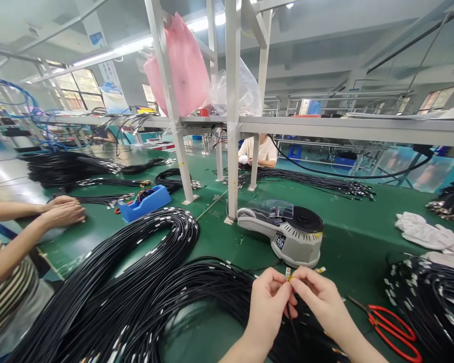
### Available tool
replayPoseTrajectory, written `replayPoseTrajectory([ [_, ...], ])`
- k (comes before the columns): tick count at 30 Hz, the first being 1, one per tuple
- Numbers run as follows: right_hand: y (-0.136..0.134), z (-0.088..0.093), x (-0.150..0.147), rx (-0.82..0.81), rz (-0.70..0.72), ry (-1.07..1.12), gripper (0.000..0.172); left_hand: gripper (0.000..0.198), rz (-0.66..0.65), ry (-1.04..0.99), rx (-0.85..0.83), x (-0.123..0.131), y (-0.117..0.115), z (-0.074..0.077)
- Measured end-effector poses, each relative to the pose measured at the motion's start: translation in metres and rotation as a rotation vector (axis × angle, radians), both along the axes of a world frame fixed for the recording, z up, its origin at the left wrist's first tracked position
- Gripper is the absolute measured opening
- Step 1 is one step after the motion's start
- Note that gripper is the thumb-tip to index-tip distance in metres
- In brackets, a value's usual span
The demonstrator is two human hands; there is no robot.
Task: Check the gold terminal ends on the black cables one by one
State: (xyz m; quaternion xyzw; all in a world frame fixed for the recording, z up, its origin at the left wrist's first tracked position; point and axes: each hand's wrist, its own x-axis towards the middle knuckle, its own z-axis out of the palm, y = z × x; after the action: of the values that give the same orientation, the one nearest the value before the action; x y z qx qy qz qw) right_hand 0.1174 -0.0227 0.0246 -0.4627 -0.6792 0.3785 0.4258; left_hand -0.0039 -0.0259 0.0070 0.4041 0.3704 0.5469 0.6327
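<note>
My left hand [269, 298] and my right hand [318, 295] meet at the front, both closed on the end of one black cable [292, 325]. A small metal connector [288, 272] pokes up between the fingertips, with a bit of yellow tape [290, 278] just below it. My right thumb and forefinger pinch at that yellow piece; the left fingers grip the cable beside it. Right behind the hands stands a grey tape dispenser [297, 237] with a black roll on top. Large looped bundles of black cables [136, 267] with white labels lie to the left.
Red-handled scissors [391, 325] lie right of my hands, near another cable bundle [427, 297] and white gloves [431, 232]. A blue tape holder [146, 202] stands left of the white shelf post [232, 126]. One co-worker's hands [66, 212] rest at left; another person [263, 151] sits opposite.
</note>
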Motion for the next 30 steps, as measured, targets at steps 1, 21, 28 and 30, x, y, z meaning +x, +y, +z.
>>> replayPoseTrajectory([
  [1, 0.0, 0.0002, 0.0006, 0.019, -0.012, -0.028, 0.025, 0.027, 0.003, 0.011, 0.01, -0.0001, 0.0002, -0.0005],
  [21, 0.0035, 0.0001, 0.0017, 0.116, -0.065, -0.136, 0.029, 0.018, 0.045, 0.226, 0.184, 0.0004, -0.0013, -0.0066],
  [28, 0.0019, -0.0004, 0.0047, 0.016, -0.074, -0.051, 0.027, 0.021, -0.102, -0.001, 0.187, 0.0002, -0.0077, -0.0016],
  [30, 0.0008, 0.0011, 0.0039, -0.016, -0.05, -0.034, 0.028, 0.023, -0.134, -0.057, 0.169, -0.0003, -0.0084, -0.0011],
])
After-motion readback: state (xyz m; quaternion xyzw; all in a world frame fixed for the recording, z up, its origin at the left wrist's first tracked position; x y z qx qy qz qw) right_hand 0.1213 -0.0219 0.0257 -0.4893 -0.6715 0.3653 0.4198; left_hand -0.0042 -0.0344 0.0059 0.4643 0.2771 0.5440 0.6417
